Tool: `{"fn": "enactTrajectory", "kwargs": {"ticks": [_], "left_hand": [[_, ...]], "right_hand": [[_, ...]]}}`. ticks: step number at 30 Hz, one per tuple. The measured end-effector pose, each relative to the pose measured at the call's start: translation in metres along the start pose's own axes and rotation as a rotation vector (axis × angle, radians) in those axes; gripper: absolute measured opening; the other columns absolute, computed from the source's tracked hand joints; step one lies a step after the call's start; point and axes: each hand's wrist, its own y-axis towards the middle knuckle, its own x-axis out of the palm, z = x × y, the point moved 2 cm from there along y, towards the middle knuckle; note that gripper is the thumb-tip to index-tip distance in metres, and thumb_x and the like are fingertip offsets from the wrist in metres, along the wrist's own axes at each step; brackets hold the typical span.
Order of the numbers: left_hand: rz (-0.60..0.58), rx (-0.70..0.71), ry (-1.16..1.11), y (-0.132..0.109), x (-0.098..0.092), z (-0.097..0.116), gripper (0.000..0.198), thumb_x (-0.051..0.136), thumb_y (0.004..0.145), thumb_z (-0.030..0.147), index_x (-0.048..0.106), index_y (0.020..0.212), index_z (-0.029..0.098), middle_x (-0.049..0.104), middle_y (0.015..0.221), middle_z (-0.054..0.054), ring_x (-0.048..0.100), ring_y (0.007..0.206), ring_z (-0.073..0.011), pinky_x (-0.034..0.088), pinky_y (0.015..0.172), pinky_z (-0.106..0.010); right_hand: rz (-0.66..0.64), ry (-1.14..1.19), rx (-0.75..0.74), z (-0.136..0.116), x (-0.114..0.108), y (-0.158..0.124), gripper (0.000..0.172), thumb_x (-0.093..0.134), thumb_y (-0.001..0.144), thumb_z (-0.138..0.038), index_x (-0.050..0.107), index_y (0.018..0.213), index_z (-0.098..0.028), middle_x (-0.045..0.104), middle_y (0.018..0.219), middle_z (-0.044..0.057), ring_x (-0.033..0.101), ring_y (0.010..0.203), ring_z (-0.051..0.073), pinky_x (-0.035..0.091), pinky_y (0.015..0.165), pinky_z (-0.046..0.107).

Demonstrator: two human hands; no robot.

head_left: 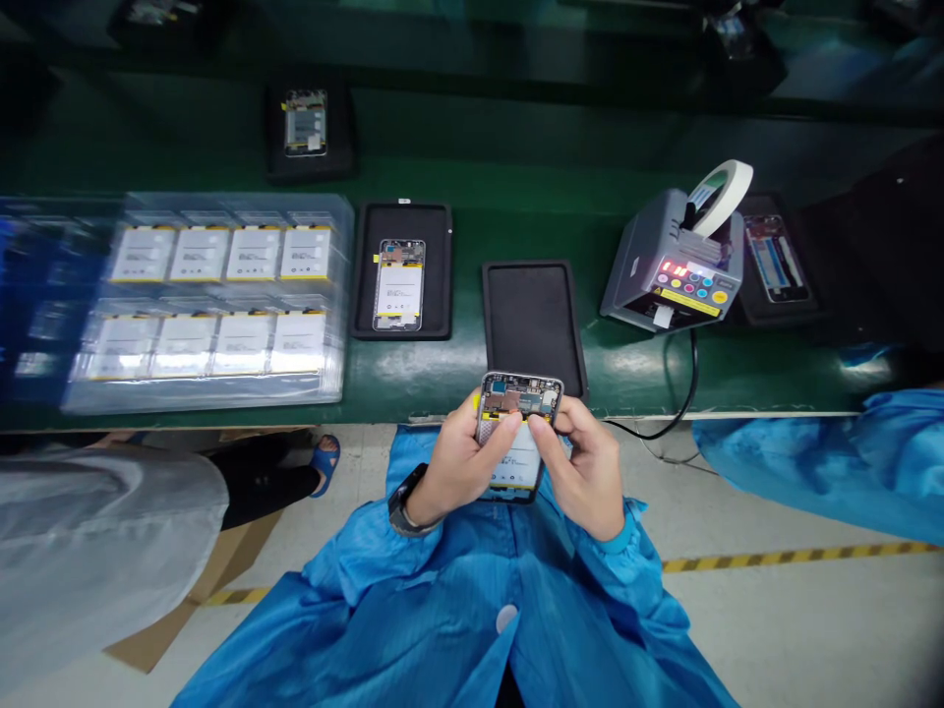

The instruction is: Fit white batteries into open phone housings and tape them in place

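Observation:
Both my hands hold an opened phone over my lap, just below the bench edge. The phone shows its circuit board at the top and a white battery below. My left hand, with a dark watch on the wrist, grips the phone's left side, thumb on the board near a yellow tab. My right hand grips the right side, with thumb and forefinger pinching at the board's lower edge. An empty black foam tray lies on the green bench straight ahead.
A second black tray holds another opened phone. A clear tray of several white batteries sits at the left. A grey tape dispenser with a white roll stands at the right, its cable hanging over the edge. Blue-clad people sit on both sides.

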Motion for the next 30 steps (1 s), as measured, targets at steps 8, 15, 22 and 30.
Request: {"fn": "enactTrajectory", "kwargs": {"ticks": [8,15,22,30], "left_hand": [[0.025,-0.001,0.010,0.0025,0.0011,0.0017,0.015,0.066,0.094,0.027,0.068,0.103,0.016,0.074,0.091,-0.003,0.067,0.077,-0.0131,0.054,0.071,-0.021],[0.056,-0.004,0.031,0.0031,0.0016,0.0020,0.015,0.066,0.092,0.028,0.068,0.100,0.016,0.074,0.085,-0.002,0.065,0.072,-0.0125,0.053,0.067,-0.021],[0.072,-0.042,0.058,0.0062,0.0031,0.0049,0.018,0.066,0.089,0.033,0.068,0.095,0.016,0.073,0.082,-0.003,0.064,0.069,-0.0141,0.052,0.066,-0.023],[0.060,-0.082,0.056,0.0073,0.0021,0.0078,0.018,0.067,0.084,0.033,0.070,0.091,0.016,0.072,0.078,-0.002,0.061,0.066,-0.0138,0.051,0.063,-0.023]], "right_hand": [[0.010,-0.059,-0.023,0.0021,0.0021,0.0003,0.020,0.058,0.105,-0.030,0.067,0.121,-0.022,0.077,0.095,0.002,0.071,0.085,0.017,0.055,0.078,0.025],[0.029,-0.071,-0.021,-0.0033,0.0031,0.0017,0.013,0.060,0.103,-0.028,0.068,0.111,-0.021,0.075,0.084,0.000,0.067,0.072,0.015,0.052,0.069,0.023],[0.019,-0.055,0.032,-0.0031,0.0026,0.0022,0.013,0.062,0.102,-0.032,0.068,0.106,-0.022,0.072,0.079,0.000,0.066,0.071,0.016,0.050,0.067,0.025],[0.022,-0.015,0.062,0.0030,0.0014,0.0011,0.017,0.062,0.101,-0.035,0.065,0.095,-0.020,0.063,0.073,-0.001,0.059,0.069,0.015,0.046,0.066,0.025]]}}
